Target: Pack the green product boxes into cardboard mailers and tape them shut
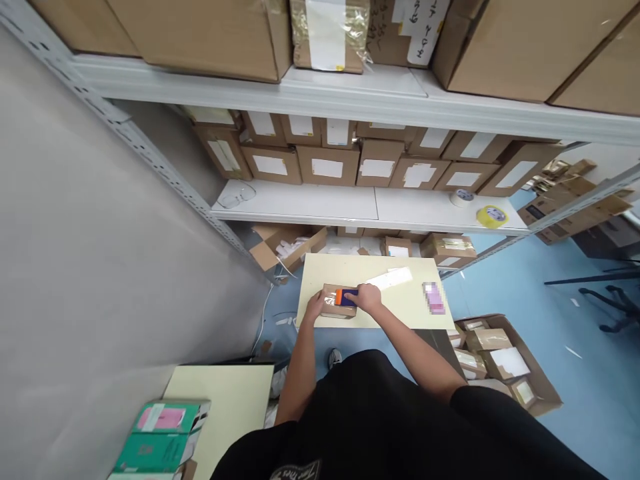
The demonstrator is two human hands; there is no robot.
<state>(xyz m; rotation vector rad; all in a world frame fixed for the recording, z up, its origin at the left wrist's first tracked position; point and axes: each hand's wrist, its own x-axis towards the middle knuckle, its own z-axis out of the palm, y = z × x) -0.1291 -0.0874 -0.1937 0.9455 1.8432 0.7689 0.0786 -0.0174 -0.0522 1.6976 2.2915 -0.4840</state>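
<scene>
A small cardboard box [339, 311] lies on the cream tabletop [400, 313], with a shiny strip of clear tape on its top. At the box's left end, my left hand [315, 306] is closed against its side, gripping it. My right hand [369, 297] is closed around an orange and dark blue tape dispenser [345, 297], which rests across the top of the box. White label sheets [393, 277] lie behind my right hand. Farther right on the table is a pink-purple item [434, 298], blurred out.
A shelf [310, 200] above the table carries labelled boxes [327, 165], a white tape roll [461, 197] and a yellow tape roll [492, 216]. Right of the table stands a large carton [537, 387] of packed boxes. A green flattened box [153, 448] lies on the lower-left table.
</scene>
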